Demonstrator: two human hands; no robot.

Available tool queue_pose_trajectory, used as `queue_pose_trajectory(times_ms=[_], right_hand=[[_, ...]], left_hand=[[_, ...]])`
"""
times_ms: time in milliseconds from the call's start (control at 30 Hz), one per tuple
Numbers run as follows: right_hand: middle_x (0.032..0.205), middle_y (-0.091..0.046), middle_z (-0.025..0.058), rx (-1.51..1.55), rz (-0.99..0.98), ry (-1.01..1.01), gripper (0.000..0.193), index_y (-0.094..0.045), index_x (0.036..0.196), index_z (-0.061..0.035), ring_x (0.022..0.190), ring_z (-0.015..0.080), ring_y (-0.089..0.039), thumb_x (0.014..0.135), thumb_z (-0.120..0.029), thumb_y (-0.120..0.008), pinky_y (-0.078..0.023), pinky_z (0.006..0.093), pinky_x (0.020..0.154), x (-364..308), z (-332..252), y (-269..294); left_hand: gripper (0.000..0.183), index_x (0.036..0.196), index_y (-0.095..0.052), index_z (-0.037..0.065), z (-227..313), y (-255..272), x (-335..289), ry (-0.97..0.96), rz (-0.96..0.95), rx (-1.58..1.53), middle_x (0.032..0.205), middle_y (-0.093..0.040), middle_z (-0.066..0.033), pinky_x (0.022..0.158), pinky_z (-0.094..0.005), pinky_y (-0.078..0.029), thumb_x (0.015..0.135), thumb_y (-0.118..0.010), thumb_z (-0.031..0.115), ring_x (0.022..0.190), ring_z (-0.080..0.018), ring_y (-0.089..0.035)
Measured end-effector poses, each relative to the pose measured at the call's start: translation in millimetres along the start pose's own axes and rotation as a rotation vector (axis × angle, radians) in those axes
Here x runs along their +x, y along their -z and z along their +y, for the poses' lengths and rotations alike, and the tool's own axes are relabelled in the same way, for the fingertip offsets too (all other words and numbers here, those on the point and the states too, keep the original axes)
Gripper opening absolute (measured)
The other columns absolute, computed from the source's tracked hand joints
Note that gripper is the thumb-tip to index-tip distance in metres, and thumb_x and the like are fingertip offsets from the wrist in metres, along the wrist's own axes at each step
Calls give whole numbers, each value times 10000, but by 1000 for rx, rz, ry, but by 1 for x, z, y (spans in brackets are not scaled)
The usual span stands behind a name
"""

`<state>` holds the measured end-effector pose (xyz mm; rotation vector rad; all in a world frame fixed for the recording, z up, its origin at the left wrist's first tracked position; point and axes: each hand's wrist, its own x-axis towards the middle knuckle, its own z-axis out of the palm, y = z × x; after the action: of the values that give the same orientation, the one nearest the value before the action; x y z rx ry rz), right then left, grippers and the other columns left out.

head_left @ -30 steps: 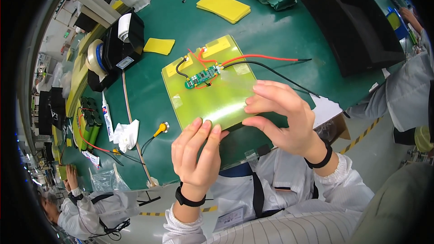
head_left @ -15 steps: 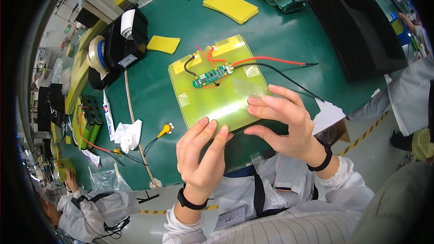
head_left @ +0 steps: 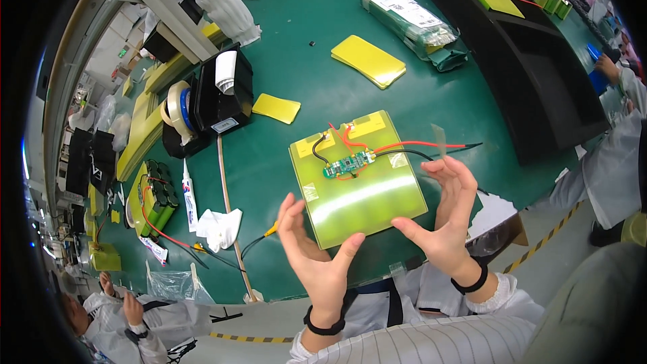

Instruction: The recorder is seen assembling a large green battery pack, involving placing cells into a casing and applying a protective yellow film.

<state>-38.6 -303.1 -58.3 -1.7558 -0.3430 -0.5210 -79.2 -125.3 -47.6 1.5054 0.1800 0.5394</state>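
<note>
A flat, square battery pack faced with yellow-green board lies on the green bench before me. On it sits a small green circuit board, with red and black leads running off to the right. Clear tape patches hold the board sheet at both sides. My left hand grips the pack's near left corner, thumb at the front edge and fingers along the side. Beside the near right corner is my right hand, its thumb close to the front edge. A strip of clear tape stands up from its raised fingertips.
Yellow board sheets and a wrapped parcel lie beyond the pack. A black tray stands right. At left are a tape dispenser, white tube, crumpled tissue and another battery pack. Co-workers sit at both sides.
My view has shifted, so the bench things appear lower and further right. My right fingers have come off the pack's top, and the clear tape strip now stands up at them.
</note>
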Motion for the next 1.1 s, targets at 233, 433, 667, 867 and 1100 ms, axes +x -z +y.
queue_pose_trajectory(times_ms=[233, 433, 667, 867, 1100], right_hand=[[1314, -518, 157, 208, 8, -160, 1009, -193, 1530, -38, 1273, 293, -561, 760, -9, -845, -410, 411, 1123, -10, -5, -10], [1214, -539, 112, 248, 37, -265, 1023, -186, 1549, -34, 1265, 283, -567, 763, -9, -840, -398, 412, 1141, -6, -10, -8], [1177, -542, 101, 234, 24, -230, 1032, -201, 1550, -17, 1235, 280, -581, 762, -43, -868, -395, 431, 1158, -4, -5, -8], [1214, -518, 97, 301, 36, -305, 993, -190, 1573, -27, 1256, 258, -549, 808, -63, -823, -378, 397, 1142, -7, -11, -13], [1261, -493, 102, 396, 102, -336, 927, -183, 1569, -31, 1250, 239, -521, 852, -46, -769, -392, 383, 1111, -13, -14, -18]], left_hand=[[902, 1602, -175, -75, 15, -5, -5, 292, -109, -198, 1459, -501, -186, 1079, -375, -454, 898, -735, -7, 1289, -245, -556], [850, 1597, -183, -85, 16, -9, -5, 291, -98, -169, 1466, -493, -192, 1079, -372, -448, 924, -695, -1, 1293, -246, -552], [832, 1594, -189, -90, 13, -9, -6, 257, -89, -162, 1473, -486, -193, 1084, -373, -442, 926, -678, -8, 1297, -246, -548], [832, 1593, -201, -88, 17, -9, -4, 273, -84, -189, 1470, -494, -184, 1093, -361, -428, 917, -680, -14, 1293, -233, -546], [832, 1597, -203, -79, 17, -12, -5, 269, -82, -240, 1464, -500, -179, 1088, -353, -430, 915, -676, -19, 1285, -232, -550]])
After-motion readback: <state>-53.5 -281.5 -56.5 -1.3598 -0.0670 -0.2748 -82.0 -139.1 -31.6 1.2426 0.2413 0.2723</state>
